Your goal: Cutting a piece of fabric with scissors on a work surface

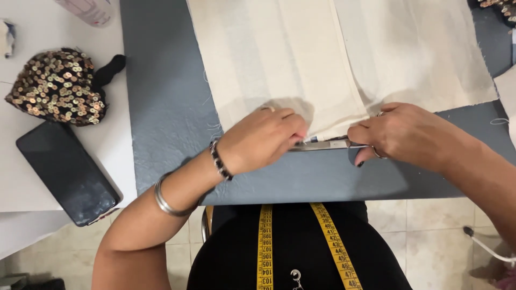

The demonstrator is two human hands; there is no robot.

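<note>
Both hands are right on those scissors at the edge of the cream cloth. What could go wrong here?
1. The left hand pinches the cream woven cloth right at the metal scissor blades, so its fingers could get nicked.
2. The cloth is folded in layers under the right hand; a slip might cut crookedly or through an extra layer.
3. The yellow measuring tape hangs near the grey table edge and might snag.

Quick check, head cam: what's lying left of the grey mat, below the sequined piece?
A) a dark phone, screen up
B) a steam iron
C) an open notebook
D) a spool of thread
A: a dark phone lies flat on the white table, just below the sequined piece and left of the grey mat.
</note>
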